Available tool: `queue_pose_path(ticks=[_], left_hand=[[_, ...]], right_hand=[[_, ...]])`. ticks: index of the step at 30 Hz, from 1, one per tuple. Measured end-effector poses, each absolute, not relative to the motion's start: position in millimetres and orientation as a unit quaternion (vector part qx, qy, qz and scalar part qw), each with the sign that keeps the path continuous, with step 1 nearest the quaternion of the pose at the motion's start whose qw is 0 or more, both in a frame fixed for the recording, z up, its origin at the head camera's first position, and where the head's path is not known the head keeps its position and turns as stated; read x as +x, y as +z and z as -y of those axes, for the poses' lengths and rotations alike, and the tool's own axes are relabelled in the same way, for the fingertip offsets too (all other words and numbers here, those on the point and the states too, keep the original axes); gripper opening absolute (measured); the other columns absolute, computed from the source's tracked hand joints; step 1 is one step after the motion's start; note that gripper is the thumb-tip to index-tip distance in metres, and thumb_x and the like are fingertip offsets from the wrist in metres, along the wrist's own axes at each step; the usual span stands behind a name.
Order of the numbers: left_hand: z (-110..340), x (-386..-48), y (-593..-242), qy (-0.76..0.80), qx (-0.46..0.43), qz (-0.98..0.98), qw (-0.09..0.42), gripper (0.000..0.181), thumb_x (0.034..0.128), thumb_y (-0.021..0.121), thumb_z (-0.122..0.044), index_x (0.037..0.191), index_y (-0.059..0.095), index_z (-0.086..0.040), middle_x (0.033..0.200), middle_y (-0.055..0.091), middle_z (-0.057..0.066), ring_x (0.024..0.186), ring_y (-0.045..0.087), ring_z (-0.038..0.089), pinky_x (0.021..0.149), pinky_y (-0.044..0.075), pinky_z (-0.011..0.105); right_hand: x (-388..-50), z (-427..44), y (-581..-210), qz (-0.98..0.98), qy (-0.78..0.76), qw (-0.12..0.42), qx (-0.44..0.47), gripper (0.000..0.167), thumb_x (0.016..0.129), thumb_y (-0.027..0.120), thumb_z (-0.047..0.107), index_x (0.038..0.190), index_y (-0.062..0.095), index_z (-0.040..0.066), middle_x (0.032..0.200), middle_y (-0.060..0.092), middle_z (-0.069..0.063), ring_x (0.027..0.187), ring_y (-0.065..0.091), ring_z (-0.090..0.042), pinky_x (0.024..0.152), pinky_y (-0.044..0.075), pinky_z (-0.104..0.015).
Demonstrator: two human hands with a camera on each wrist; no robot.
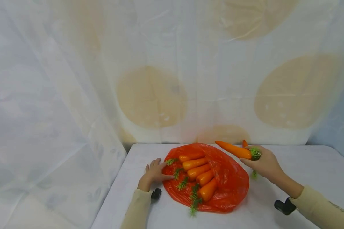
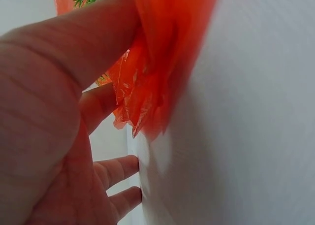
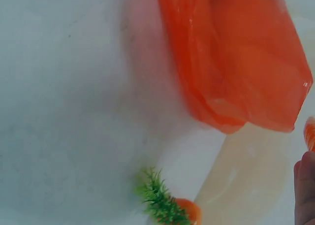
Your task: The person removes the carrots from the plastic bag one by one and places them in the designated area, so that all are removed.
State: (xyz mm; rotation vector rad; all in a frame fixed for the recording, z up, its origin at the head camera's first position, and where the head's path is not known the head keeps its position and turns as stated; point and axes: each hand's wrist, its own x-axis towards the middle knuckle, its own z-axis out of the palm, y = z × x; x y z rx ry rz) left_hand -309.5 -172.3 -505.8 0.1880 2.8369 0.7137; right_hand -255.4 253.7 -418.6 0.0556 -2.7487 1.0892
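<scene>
A red plastic bag (image 1: pixel 232 190) lies on the table with several orange carrots (image 1: pixel 196 163) in its mouth, their green tops toward the left. My left hand (image 1: pixel 154 173) is at the bag's left edge, thumb and forefinger spread and touching the plastic (image 2: pixel 147 87); its other fingers are straight. To the right of the bag, my right hand (image 1: pixel 265 162) grips a carrot (image 1: pixel 232 149) near its leafy end, with the tip pointing left above the bag. Another carrot (image 1: pixel 244 143) is partly hidden behind that hand; its green top (image 3: pixel 165 203) shows in the right wrist view.
The white table (image 1: pixel 312 178) extends to the right of the bag. A patterned curtain (image 1: pixel 218 79) hangs along its back edge, and a pale sheet (image 1: pixel 51 127) hangs at the left. A black wrist device (image 1: pixel 285 206) sits beneath the right wrist.
</scene>
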Motion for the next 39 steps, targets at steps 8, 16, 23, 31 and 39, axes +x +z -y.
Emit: queue_pose_path(ticks=[8, 16, 23, 31, 39], left_hand=[[172.8, -310.5, -507.5, 0.240, 0.062, -0.963, 0.104, 0.084, 0.0752, 0.078, -0.057, 0.145, 0.050, -0.020, 0.157, 0.030, 0.016, 0.145, 0.022, 0.040, 0.117, 0.008, 0.068], [171.9, -308.6, -504.3, 0.236, 0.065, -0.964, 0.104, 0.082, 0.0766, 0.077, -0.055, 0.145, 0.050, -0.019, 0.158, 0.030, 0.016, 0.145, 0.021, 0.040, 0.118, 0.007, 0.068], [171.5, -307.9, -503.9, 0.234, 0.066, -0.964, 0.103, 0.082, 0.0770, 0.077, -0.054, 0.145, 0.050, -0.018, 0.157, 0.030, 0.017, 0.145, 0.021, 0.040, 0.117, 0.008, 0.068], [171.0, -309.8, -507.6, 0.233, 0.070, -0.964, 0.103, 0.082, 0.0764, 0.077, -0.056, 0.145, 0.050, -0.020, 0.158, 0.030, 0.016, 0.145, 0.021, 0.040, 0.118, 0.007, 0.068], [172.0, -309.3, -507.0, 0.235, 0.070, -0.964, 0.100, 0.082, 0.0767, 0.077, -0.055, 0.146, 0.049, -0.020, 0.158, 0.029, 0.016, 0.146, 0.021, 0.040, 0.118, 0.007, 0.068]], right_hand=[[-262.2, -272.2, -425.3, 0.926, 0.361, 0.106, -0.006, 0.063, 0.085, 0.075, 0.038, 0.125, 0.054, -0.006, 0.108, 0.062, -0.027, 0.084, 0.054, -0.029, 0.060, 0.048, -0.027], [-270.6, -292.2, -433.8, 0.929, 0.352, 0.117, -0.001, 0.064, 0.084, 0.078, 0.042, 0.123, 0.058, -0.004, 0.109, 0.064, -0.024, 0.086, 0.054, -0.028, 0.060, 0.048, -0.027], [-277.1, -307.3, -442.4, 0.931, 0.338, 0.135, -0.033, 0.065, 0.084, 0.078, 0.038, 0.124, 0.056, -0.007, 0.112, 0.062, -0.030, 0.085, 0.054, -0.031, 0.058, 0.047, -0.026], [-282.2, -321.2, -451.3, 0.927, 0.342, 0.129, -0.086, 0.063, 0.085, 0.077, 0.033, 0.125, 0.054, -0.009, 0.114, 0.059, -0.032, 0.088, 0.052, -0.035, 0.059, 0.044, -0.025], [-287.8, -329.2, -456.3, 0.912, 0.365, 0.119, -0.143, 0.067, 0.087, 0.075, 0.033, 0.131, 0.049, -0.011, 0.123, 0.054, -0.033, 0.096, 0.051, -0.040, 0.070, 0.053, -0.041]])
